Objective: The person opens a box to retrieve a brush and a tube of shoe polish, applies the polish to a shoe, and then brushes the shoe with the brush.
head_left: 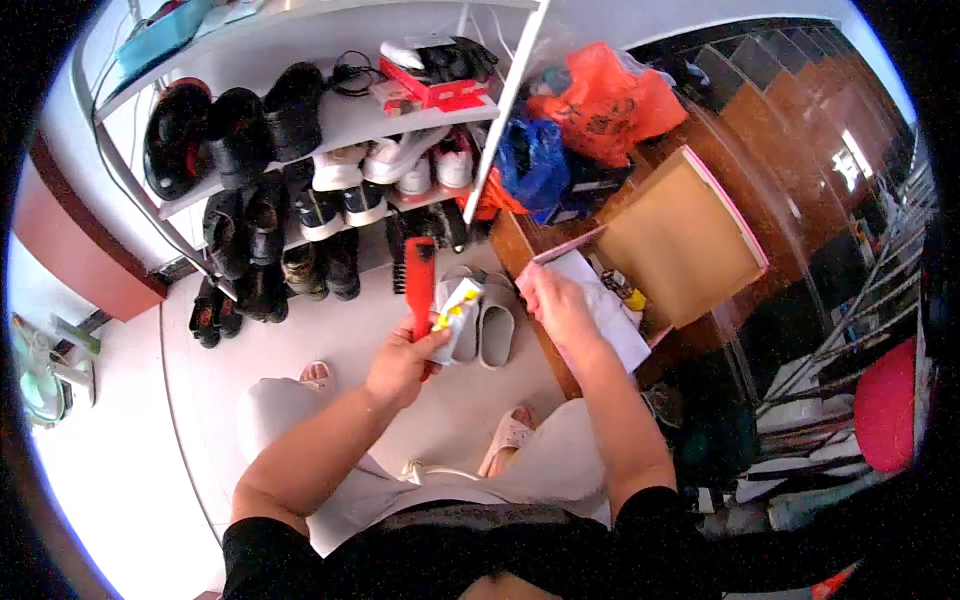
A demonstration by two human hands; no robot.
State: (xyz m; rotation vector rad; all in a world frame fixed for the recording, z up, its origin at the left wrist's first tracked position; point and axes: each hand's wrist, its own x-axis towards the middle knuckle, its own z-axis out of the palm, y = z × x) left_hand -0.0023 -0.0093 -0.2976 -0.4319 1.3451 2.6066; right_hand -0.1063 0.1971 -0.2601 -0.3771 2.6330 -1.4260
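Observation:
My left hand (400, 368) is closed around a red brush (419, 285) with dark bristles, which stands upright. The same hand holds a white and yellow packet (459, 318) against the brush. My right hand (556, 305) is over the left side of an open cardboard box (680, 240), its fingers curled; whether they pinch anything is too small to tell. Inside the box lie white paper (615, 335) and a small yellow and dark item (630, 290). Below the packet, grey slippers (495, 335) rest on the floor.
A white shoe rack (490, 150) with several shoes stands ahead. An orange bag (610, 105) and a blue bag (530, 165) are beside it. Metal racks with a pink item (887, 405) stand at the right. My feet are on the pale floor.

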